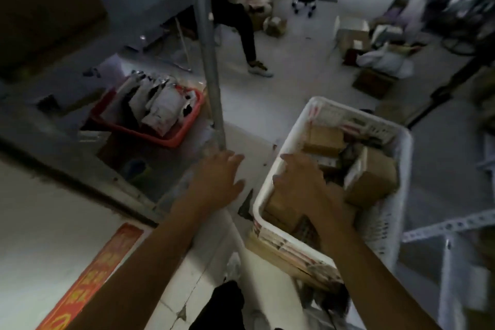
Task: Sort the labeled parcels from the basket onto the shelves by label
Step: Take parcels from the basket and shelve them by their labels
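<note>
A white plastic basket point(396, 174) stands at the right, filled with several brown cardboard parcels, such as one parcel point(372, 177) by its right wall. My right hand point(302, 182) reaches into the basket's near-left part, fingers spread over a brown parcel point(281, 207) there; a grip is not visible. My left hand point(217, 177) hovers over the floor left of the basket, fingers straight and holding nothing. A metal shelf point(139, 0) rises at the left behind an upright post point(211, 61).
A red basket point(184, 128) with white bagged parcels sits low in the shelf at the left. A person's leg point(246, 35) stretches out beyond the post. Boxes, bags and a wheeled stool point(305, 0) litter the far floor. A white perforated rack point(450, 225) stands at the right.
</note>
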A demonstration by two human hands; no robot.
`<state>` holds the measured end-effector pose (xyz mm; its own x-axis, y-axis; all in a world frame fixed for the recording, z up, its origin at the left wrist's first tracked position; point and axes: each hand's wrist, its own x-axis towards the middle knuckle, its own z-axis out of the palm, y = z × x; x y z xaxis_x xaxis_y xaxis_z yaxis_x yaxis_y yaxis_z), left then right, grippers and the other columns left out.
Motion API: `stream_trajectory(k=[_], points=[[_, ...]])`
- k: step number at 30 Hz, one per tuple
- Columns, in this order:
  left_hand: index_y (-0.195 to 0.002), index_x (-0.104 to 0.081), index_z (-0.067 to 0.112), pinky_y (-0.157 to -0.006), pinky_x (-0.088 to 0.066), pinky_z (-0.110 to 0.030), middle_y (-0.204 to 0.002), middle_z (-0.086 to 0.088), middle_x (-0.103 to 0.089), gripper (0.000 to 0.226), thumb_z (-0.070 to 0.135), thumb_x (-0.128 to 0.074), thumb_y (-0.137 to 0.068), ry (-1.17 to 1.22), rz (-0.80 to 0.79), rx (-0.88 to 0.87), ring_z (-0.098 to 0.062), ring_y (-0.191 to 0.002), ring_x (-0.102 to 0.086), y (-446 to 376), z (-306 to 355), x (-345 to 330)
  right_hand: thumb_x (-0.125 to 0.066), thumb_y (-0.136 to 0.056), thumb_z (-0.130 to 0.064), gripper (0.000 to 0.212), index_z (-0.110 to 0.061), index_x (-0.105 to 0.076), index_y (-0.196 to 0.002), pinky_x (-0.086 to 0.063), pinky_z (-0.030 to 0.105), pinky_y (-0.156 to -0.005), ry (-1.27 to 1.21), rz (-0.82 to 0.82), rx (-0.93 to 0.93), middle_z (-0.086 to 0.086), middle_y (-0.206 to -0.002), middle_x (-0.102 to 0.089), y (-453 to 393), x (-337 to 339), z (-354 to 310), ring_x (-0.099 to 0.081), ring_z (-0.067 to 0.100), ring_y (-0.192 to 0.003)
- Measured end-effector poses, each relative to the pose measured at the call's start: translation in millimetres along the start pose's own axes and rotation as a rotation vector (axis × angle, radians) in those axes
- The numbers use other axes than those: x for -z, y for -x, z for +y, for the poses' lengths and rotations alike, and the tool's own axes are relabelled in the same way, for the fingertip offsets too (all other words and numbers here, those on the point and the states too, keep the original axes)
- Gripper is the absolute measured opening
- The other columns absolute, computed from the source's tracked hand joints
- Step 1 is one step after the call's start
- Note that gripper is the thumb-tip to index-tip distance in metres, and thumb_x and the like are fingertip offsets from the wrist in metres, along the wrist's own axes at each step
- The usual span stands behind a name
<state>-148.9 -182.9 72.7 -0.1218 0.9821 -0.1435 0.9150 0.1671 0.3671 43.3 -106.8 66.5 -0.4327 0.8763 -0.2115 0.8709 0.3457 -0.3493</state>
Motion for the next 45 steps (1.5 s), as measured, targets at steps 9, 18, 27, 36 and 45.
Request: stream_trajectory(k=[9,18,27,36,45], points=[[-0.148,-0.039,0.017,-0.108,-0.037,-0.044,-0.15,-0.007,-0.043,0.063,0.037,-0.06,-0.092,-0.038,-0.182,-0.194,-0.031,-0.135,-0.038,-89,5,-32,-0.057,-0.096,-0.038,0.056,-0.013,-0.042,-0.145,-0.031,0.039,-0.114,-0.117,-0.044,-0.332,0.007,-0.152,-0.033,1,-14,49,-0.032,0.026,-0.141],[-0.149,-0.039,0.017,-0.103,-0.042,-0.042,-0.147,-0.006,-0.045,0.063,0.039,-0.059,-0.094,-0.075,-0.227,-0.379,-0.029,-0.131,-0.043,-143,52,-31,-0.053,-0.091,-0.05,0.052,-0.018,-0.05,-0.132,-0.044,0.045,-0.104,-0.087,0.062,-0.482,0.004,-0.14,-0.047,-19,-5,96,-0.046,0.029,-0.13],[-0.15,-0.037,0.018,-0.106,-0.041,-0.04,-0.152,-0.006,-0.042,0.062,0.036,-0.057,-0.095,-0.127,-0.199,-0.484,-0.029,-0.136,-0.039,-182,123,-38,-0.058,-0.091,-0.032,0.049,-0.011,-0.052,-0.135,-0.037,0.047,-0.106,-0.248,0.163,-0.569,0.013,-0.141,-0.048,-16,23,153,-0.045,0.034,-0.13],[-0.147,-0.04,0.019,-0.101,-0.046,-0.044,-0.148,-0.006,-0.044,0.061,0.037,-0.061,-0.092,-0.144,-0.353,-0.629,-0.032,-0.13,-0.045,-262,184,-94,-0.058,-0.091,-0.037,0.044,-0.015,-0.053,-0.129,-0.041,0.042,-0.097,-0.286,0.195,-0.728,0.009,-0.141,-0.047,-48,24,217,-0.045,0.032,-0.125],[-0.155,-0.022,0.021,-0.111,-0.039,-0.046,-0.154,-0.009,-0.03,0.077,0.039,-0.062,-0.092,-0.237,-0.638,-0.75,-0.035,-0.139,-0.033,-374,235,-211,-0.059,-0.093,-0.048,0.073,-0.012,-0.032,-0.151,-0.037,0.045,-0.109,-0.246,0.123,-0.954,0.014,-0.156,-0.032,-111,-18,301,-0.033,0.036,-0.14]])
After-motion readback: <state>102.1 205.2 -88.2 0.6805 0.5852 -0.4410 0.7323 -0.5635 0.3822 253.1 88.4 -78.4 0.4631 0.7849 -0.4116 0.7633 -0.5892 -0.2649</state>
